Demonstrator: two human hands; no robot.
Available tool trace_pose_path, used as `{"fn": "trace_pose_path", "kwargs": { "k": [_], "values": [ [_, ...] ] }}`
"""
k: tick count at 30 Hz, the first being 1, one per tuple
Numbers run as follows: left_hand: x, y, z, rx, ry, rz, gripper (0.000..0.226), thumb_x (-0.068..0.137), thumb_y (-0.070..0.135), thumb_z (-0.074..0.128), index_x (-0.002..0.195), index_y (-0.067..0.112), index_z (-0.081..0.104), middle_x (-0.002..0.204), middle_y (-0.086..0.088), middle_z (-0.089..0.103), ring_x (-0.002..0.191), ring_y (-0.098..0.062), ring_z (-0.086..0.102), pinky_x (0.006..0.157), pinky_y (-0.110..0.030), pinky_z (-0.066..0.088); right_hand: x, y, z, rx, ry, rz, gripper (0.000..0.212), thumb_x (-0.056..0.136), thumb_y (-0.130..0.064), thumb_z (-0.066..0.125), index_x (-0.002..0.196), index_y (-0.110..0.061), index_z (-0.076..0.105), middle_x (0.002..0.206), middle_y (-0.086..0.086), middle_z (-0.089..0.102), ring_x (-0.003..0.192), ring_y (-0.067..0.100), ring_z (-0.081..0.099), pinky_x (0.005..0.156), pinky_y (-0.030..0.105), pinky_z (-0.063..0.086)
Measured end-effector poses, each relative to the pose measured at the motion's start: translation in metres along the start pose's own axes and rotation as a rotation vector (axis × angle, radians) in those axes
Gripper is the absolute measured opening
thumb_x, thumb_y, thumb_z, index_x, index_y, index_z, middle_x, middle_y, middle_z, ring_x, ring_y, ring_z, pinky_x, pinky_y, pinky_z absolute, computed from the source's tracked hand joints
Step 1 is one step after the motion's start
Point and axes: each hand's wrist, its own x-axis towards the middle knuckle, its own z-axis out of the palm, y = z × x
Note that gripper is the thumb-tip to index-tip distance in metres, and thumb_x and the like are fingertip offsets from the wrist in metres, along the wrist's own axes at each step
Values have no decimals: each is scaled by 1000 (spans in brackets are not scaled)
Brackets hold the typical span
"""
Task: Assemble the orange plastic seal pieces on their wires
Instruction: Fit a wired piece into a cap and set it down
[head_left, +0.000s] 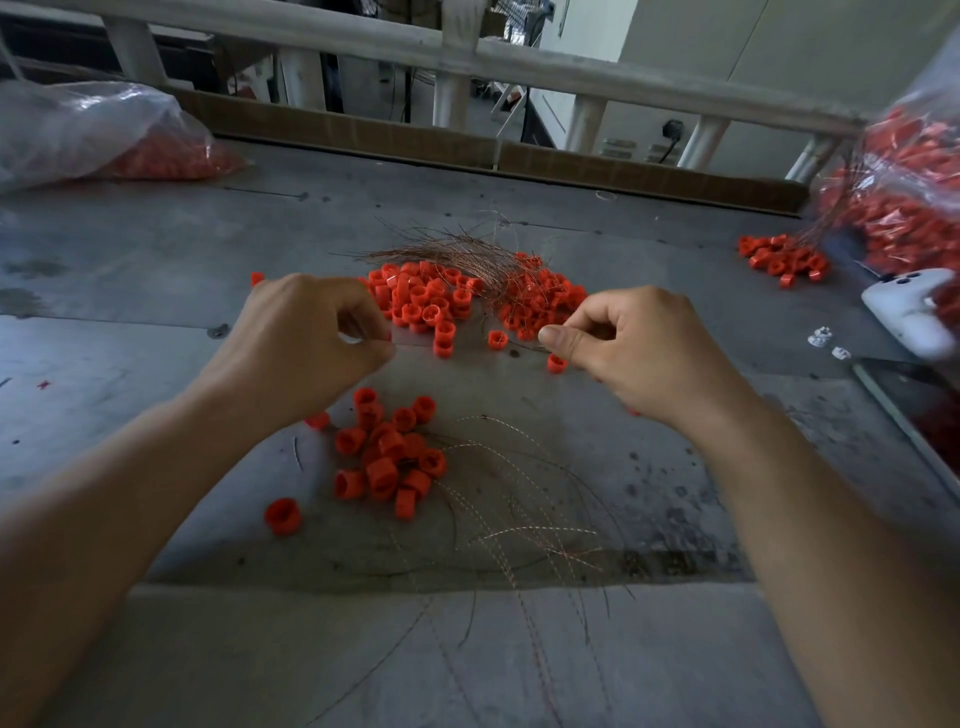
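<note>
My right hand pinched thumb against forefinger on a thin wire that ran leftward over the grey table. My left hand was curled, its fingertips pressed together; what they held I could not tell. Between both hands lay a loose orange seal piece. Beyond them sat the main heap of orange pieces under a bundle of copper wires. Nearer me lay a smaller pile of pieces with trailing wires.

left hand grip contents hidden | right bag cut off, blurred | white device blurred
</note>
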Motion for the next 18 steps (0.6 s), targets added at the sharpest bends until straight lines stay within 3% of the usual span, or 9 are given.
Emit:
{"fn": "trace_pose_path", "kwargs": {
  "k": [4, 7, 9, 14, 18],
  "values": [
    [-6, 11, -3, -111, 12, -18, 27, 74, 12, 72, 73, 33, 55, 73, 15, 61, 69, 3, 59, 57, -4, 39, 4, 9, 4, -44, 21, 10, 20, 84, -33, 63, 72, -17, 64, 49, -14, 49, 43, -9, 49, 46, 14, 35],
    [-11, 19, -4, -189, -12, 21, 31, 74, 10, 72, 72, 37, 58, 73, 19, 62, 75, 11, 58, 59, 3, 39, 7, 11, 10, -36, 6, -15, 7, 85, -26, 63, 86, -20, 66, 73, -14, 58, 63, -7, 55, 62, 6, 40],
    [-13, 22, -4, -210, -21, 42, 34, 74, 9, 71, 72, 40, 57, 73, 20, 61, 77, 15, 56, 61, 5, 37, 9, 10, 17, -54, -23, -56, 18, 85, -23, 63, 102, -18, 66, 91, -7, 56, 81, 5, 55, 76, 15, 41],
    [-14, 25, -5, -253, -29, 72, 36, 74, 9, 70, 73, 43, 56, 73, 23, 60, 73, 16, 57, 62, 5, 38, 11, 6, 31, -39, -119, -104, 39, 89, -19, 57, 127, -24, 52, 104, -5, 55, 90, 4, 47, 71, 6, 33],
    [-15, 25, -4, -271, -43, 88, 34, 73, 12, 69, 75, 44, 56, 71, 24, 59, 72, 16, 57, 62, 4, 38, 17, 5, 39, -90, -162, -95, 42, 92, -15, 50, 133, -23, 46, 119, -1, 54, 106, 11, 47, 91, 20, 33]
  ]
}}
